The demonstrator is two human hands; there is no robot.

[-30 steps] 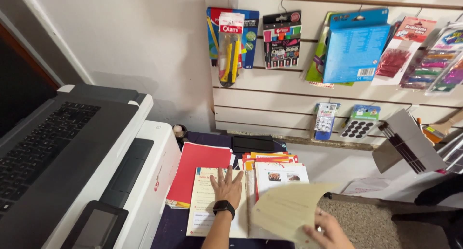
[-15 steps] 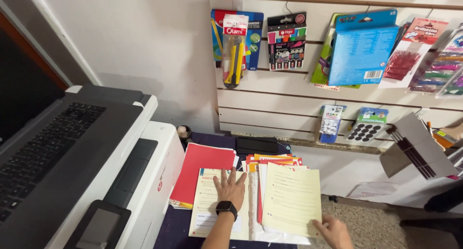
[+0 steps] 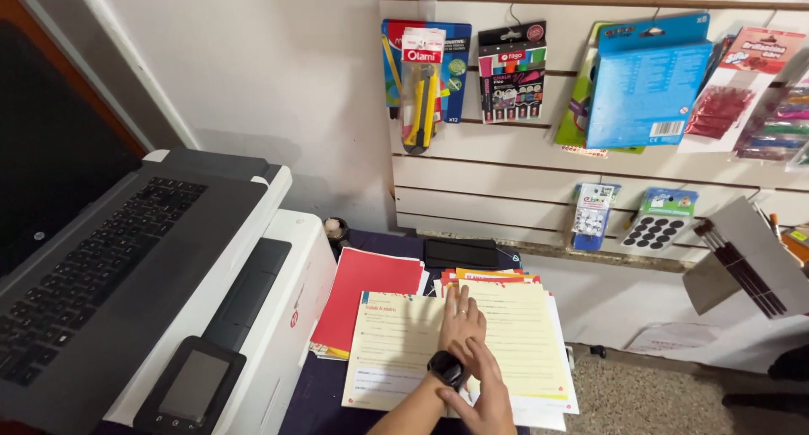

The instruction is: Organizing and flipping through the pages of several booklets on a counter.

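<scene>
Both hands now rest on the open workbook (image 3: pixel 514 338). A second ago the right hand (image 3: pixel 478 397) was swinging a pale yellow page across from the right; half a second ago that page was nearly down; now it lies flat as the right-hand leaf, so the turn is finished and a fresh spread of 2 pages shows.

Largest first: the white printer (image 3: pixel 278 317) fills the left, with a grey laptop (image 3: pixel 109 266) sitting open on its top and a small dark touch panel (image 3: pixel 190 384) at its front corner. Next to it a red folder (image 3: pixel 362 296) lies partly under the workbook, which sits on the dark counter just right of the printer.

Left hand (image 3: pixel 462 324) is spread flat, palm down, fingers together, pressing along the centre fold. A black wristwatch (image 3: pixel 445 369) circles its wrist. Right hand lies open beside that wrist, touching it, gripping nothing.
</scene>
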